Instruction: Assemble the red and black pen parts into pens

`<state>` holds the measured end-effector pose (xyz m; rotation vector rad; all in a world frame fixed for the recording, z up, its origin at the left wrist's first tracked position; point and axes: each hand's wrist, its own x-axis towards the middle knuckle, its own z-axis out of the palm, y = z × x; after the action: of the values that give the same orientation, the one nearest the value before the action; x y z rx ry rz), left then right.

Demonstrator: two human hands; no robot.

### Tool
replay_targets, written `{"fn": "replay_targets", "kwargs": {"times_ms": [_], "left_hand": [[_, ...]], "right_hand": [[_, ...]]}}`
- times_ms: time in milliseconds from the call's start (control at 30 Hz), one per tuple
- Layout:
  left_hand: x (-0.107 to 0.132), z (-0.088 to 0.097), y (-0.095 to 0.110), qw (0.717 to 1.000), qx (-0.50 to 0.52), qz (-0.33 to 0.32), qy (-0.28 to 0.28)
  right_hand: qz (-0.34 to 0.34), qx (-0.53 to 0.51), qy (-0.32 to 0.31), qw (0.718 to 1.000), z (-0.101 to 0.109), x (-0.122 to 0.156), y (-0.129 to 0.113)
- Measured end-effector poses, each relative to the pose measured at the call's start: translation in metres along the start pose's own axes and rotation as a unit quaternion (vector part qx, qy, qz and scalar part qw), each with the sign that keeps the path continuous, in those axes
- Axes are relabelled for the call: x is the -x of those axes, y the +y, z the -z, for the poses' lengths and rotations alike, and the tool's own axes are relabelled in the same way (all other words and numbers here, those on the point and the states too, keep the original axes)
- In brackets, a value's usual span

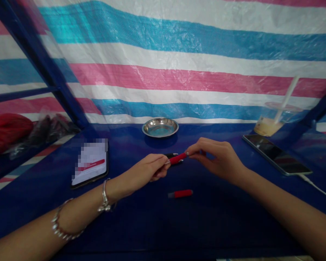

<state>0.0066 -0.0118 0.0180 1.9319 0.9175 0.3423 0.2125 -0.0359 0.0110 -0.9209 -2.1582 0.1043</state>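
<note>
A slim red pen-like tube [177, 158] with silvery ends is held between my two hands above the blue tabletop. My left hand [152, 167] is closed around its left end. With thumb and fingertips pinched, my right hand [216, 157] grips the small metal tip at its right end. Just behind the tube lie dark slender pieces [171, 155] with shiny ends, partly covered by it and my left hand. Nearer to me on the table is a short red piece [183, 193] with a clear end, touched by neither hand.
A shallow metal dish [160, 128] stands at the back. To the left lies a lit phone [91, 163]. On the right are a dark phone [277, 154] on a white cable and a plastic drink cup [271, 121] with a straw. Striped sheeting [179, 78] hangs behind.
</note>
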Motion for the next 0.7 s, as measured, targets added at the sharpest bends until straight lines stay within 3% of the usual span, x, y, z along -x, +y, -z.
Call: {"fn": "replay_targets", "kwargs": {"times_ms": [67,133,233,333,500,700], "left_hand": [[0.0,0.001,0.0,0.999,0.015,0.031,-0.017],[0.001,0.002,-0.002,0.995,-0.096,0.015,0.009],[0.003,0.0,-0.005,0.936,-0.346,-0.031,0.06],[0.006,-0.003,-0.006,0.877,-0.475,-0.059,0.045],[0.006,-0.005,-0.004,0.854,-0.514,-0.075,0.021],[0.002,0.001,-0.009,0.846,-0.522,-0.07,0.08]], "right_hand": [[0.017,0.033,0.015,0.999,0.003,0.0,0.001],[0.004,0.084,0.004,0.996,0.006,0.0,0.005],[-0.052,0.149,-0.07,0.985,0.006,0.0,0.016],[-0.092,0.174,-0.152,0.969,0.002,0.001,0.026],[-0.13,0.207,-0.235,0.941,-0.005,0.003,0.037],[-0.149,0.2,-0.239,0.938,-0.005,0.005,0.037]]}}
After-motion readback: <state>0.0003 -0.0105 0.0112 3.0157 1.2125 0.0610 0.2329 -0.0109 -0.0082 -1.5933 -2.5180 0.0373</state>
